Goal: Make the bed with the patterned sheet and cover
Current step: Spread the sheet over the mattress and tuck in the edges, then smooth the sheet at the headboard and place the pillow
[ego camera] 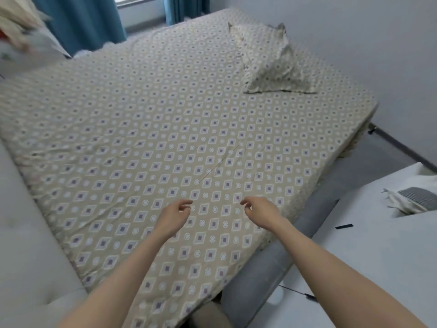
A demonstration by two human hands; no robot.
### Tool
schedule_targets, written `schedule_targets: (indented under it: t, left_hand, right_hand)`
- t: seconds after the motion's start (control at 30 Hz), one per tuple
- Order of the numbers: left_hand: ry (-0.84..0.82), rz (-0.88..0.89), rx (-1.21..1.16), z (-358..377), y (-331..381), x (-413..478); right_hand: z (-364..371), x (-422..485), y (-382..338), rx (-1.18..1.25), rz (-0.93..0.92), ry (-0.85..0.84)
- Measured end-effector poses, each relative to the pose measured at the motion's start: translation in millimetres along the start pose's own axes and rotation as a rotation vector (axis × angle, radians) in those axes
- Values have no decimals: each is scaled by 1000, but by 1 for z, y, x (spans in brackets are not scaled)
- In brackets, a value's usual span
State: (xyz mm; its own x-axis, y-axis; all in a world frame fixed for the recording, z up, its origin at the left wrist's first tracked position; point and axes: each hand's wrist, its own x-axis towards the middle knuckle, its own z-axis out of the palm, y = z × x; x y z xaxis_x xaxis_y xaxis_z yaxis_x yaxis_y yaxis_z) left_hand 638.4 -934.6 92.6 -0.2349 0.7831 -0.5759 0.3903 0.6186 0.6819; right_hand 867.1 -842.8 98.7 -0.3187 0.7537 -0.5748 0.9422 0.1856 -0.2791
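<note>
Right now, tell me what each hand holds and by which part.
Nothing. The left hand and right hand hang over the patterned sheet with fingers loosely curled, gripping no fabric.

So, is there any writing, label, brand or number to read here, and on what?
There is no readable text anywhere in this view.
The patterned sheet has only diamonds and circles, no letters.
The pillow has a similar print, and no label shows.
The dark strip on the white table is too small to tell whether it carries writing.
The pile at the upper left is blurred, with nothing legible.
</note>
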Motion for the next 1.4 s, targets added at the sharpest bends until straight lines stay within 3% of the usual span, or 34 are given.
schedule_targets:
  t: [0.27, 0.57, 0.73, 0.9, 1.13, 1.4]
  left_hand:
    - [64, 59, -256, -59, 43, -25]
    - [102, 104, -341, -78, 102, -9]
    - [159, 133, -366, -59, 150, 32]
    - [199, 71, -402, -8, 220, 87]
    - [227, 14, -436, 51, 332, 146]
    - [265, 29, -422, 60, 391, 182]
  right_hand:
    - [-53, -18, -39, 19, -40, 201]
    - [-140, -9, -41, -92, -160, 332]
    - [-190, 37, -2, -168, -230, 359]
    - [-243, 106, 67, -222, -278, 267]
    - [-327, 172, 141, -136, -290, 178]
    - [-368, 203, 174, 9, -255, 224]
